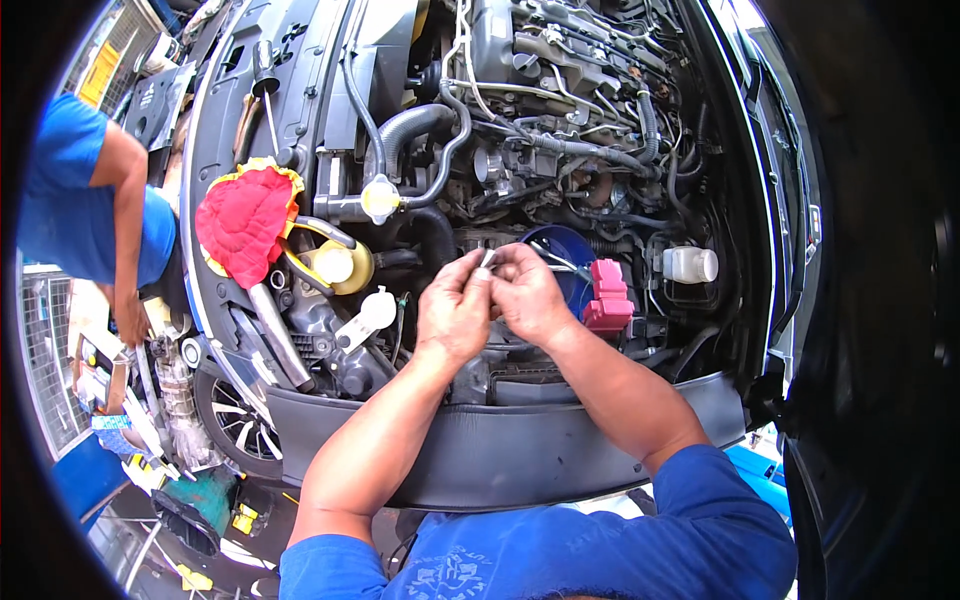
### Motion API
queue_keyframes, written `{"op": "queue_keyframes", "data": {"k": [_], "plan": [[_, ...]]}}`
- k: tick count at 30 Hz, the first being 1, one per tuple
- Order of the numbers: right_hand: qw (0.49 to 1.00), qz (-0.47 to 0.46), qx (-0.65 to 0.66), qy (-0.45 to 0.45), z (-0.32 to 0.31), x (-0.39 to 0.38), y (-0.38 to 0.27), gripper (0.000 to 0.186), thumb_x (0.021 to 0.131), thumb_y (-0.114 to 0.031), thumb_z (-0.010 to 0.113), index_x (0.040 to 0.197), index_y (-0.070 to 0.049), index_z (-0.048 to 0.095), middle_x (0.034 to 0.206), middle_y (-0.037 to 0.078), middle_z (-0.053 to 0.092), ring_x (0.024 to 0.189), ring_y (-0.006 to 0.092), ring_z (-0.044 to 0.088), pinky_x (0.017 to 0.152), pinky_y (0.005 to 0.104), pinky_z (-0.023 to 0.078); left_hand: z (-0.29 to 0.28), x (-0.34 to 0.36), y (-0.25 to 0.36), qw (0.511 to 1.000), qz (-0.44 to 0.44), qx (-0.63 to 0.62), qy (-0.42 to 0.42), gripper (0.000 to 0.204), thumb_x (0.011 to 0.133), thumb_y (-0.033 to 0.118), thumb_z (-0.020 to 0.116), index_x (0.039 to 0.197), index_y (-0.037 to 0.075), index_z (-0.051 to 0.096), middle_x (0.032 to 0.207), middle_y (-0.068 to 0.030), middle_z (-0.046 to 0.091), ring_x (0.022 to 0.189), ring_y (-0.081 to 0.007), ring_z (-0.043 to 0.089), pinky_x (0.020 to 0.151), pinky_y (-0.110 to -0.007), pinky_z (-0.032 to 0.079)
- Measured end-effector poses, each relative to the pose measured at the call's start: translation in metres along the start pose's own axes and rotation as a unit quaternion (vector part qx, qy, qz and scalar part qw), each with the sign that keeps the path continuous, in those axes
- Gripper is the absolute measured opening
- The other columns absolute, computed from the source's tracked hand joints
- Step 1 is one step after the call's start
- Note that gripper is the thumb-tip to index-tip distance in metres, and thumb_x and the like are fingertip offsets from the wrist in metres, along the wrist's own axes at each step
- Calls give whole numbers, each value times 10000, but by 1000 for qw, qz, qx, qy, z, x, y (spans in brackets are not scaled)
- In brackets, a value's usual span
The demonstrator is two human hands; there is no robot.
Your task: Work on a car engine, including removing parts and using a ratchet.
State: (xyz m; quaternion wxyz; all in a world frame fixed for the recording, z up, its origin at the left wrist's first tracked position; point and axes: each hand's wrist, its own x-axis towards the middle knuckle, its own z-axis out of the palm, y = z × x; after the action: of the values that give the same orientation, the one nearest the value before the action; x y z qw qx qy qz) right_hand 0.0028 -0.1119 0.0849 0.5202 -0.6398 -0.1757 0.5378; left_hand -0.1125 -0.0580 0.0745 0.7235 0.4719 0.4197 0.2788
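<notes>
My left hand (452,308) and my right hand (532,298) meet over the engine bay, fingers closed around a small metallic piece (487,257) too small to identify. Just right of them a blue bowl (570,242) holds some slim tools, with a pink-red plastic box (607,300) beside it. To the left are a white plastic part (370,314), a cream reservoir (342,266) and a capped filler (380,195). Hoses and engine parts (540,90) lie beyond my hands.
A padded fender cover (510,440) lies under my forearms. A red cloth (245,215) rests at the left over a metal tube (280,335). A co-worker (95,200) in blue stands at the far left near assorted parts. A small white reservoir (690,265) sits at the right.
</notes>
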Motion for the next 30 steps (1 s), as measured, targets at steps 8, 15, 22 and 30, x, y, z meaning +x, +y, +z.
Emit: {"op": "queue_keyframes", "data": {"k": [8, 15, 22, 30], "plan": [[998, 53, -38, 14, -58, 20, -19, 321, 922, -163, 633, 1158, 3, 492, 914, 76, 626, 697, 131, 622, 544, 243, 504, 40, 58, 4, 991, -127, -16, -33, 337, 869, 72, 601, 1173, -74, 608, 1036, -124, 670, 902, -145, 610, 789, -260, 482], [988, 65, 137, -1, -86, 38, -7, 153, 940, -168, 617, 1002, -48, 544, 773, 45, 606, 595, 127, 576, 492, 239, 455, 58, 71, -15, 989, -110, -79, -58, 392, 843, 26, 652, 1210, -14, 523, 983, -99, 652, 774, -131, 607, 674, -267, 498], [922, -144, -355, 60, -112, 23, -58, 457, 840, -122, 687, 1248, 13, 529, 957, 113, 642, 796, 186, 629, 715, 303, 533, 80, 92, -41, 912, -164, -340, 158, 274, 964, 115, 537, 1222, 111, 445, 984, -74, 614, 855, -243, 624, 734, -449, 521], [487, -250, -714, 436, -325, -45, -191, 535, 837, -270, 709, 1281, -44, 516, 1245, 188, 556, 1177, 368, 519, 993, 451, 426, 66, 217, -101, 922, -145, -222, 282, 235, 895, 77, 517, 1128, 55, 540, 936, -102, 606, 770, -218, 618, 649, -380, 484]]}}
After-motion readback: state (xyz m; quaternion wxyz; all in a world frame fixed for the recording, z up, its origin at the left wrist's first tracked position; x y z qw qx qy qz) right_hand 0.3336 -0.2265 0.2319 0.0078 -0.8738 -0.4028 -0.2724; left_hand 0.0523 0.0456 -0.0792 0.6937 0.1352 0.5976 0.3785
